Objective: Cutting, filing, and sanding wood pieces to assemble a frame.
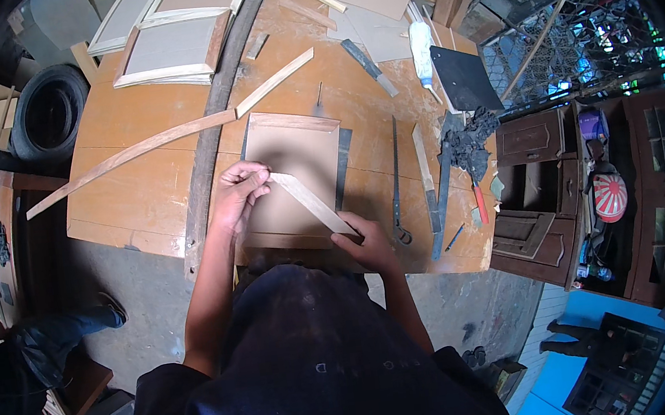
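Between my hands a short wooden strip [309,199] is held at a slant over a tan board [266,145]. My left hand [242,191] pinches its upper left end with thumb and fingertips. Its lower right end is gripped by my right hand [365,242], thumb on top. Wood edging [294,121] runs along the board's far side, and a similar strip shows at its near side. A dark flat piece [345,153] sticks out from under the board on the right.
On the orange worktable [153,146] a long dark beam [213,131] lies left of the board, with a long wooden strip [137,145] across it. Framed panels [171,49] are stacked far left. A saw blade [395,167] and a red-handled tool [480,203] lie right. A person's leg [75,327] shows lower left.
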{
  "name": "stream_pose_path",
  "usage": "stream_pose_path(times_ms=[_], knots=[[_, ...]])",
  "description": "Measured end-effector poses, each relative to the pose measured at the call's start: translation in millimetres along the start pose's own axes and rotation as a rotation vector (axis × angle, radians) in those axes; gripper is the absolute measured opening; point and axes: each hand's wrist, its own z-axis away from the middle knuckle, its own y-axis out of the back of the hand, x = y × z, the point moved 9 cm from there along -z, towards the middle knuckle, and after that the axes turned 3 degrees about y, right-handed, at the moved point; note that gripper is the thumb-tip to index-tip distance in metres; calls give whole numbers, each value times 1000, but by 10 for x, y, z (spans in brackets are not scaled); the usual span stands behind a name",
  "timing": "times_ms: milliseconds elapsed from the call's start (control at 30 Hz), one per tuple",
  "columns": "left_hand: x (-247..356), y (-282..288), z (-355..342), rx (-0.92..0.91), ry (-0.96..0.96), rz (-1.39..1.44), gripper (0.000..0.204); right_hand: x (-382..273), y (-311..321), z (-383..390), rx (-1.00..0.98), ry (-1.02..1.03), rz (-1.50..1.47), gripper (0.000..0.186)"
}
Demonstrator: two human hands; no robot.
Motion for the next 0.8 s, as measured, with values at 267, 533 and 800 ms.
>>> stream_pose_path(times_ms=[267, 533, 800], knots=[[-2, 9, 40, -10, 16, -267, 19, -41, 110, -30, 29, -18, 25, 46], [-193, -80, 39, -48, 75, -108, 23, 52, 81, -44, 49, -27, 61, 46], [-212, 10, -12, 46, 56, -128, 22, 41, 81, -81, 21, -102, 96, 46]])
